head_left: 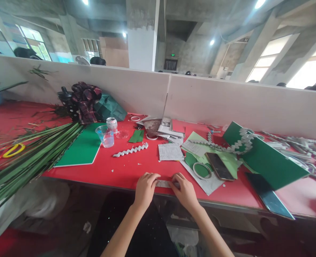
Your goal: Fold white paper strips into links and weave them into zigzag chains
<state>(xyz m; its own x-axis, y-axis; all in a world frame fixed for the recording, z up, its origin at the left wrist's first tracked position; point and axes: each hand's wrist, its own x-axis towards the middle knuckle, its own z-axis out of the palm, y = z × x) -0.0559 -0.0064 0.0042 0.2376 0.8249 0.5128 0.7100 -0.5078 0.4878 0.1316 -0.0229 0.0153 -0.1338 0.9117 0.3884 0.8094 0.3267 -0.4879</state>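
Between my hands, at the front edge of the red table, lies a narrow strip of printed paper (pixel 163 184). My left hand (pixel 145 189) is closed on its left end, thumb and fingers pressed together. At the right end my right hand (pixel 184 189) pinches the same strip. Just beyond them rests a printed paper sheet (pixel 171 152). A short zigzag band of folded paper (pixel 130 150) lies to the left of that sheet. On the right, a longer zigzag paper chain (pixel 222 147) runs up over a green board (pixel 265 157).
A phone (pixel 219 166) and a roll of tape (pixel 202 170) lie on papers at right. A plastic cup (pixel 105 136) and a can (pixel 111 125) stand at left. Long green leaves (pixel 40 150) overhang the left edge near yellow-handled scissors (pixel 13 150). A white partition (pixel 214 96) closes the back.
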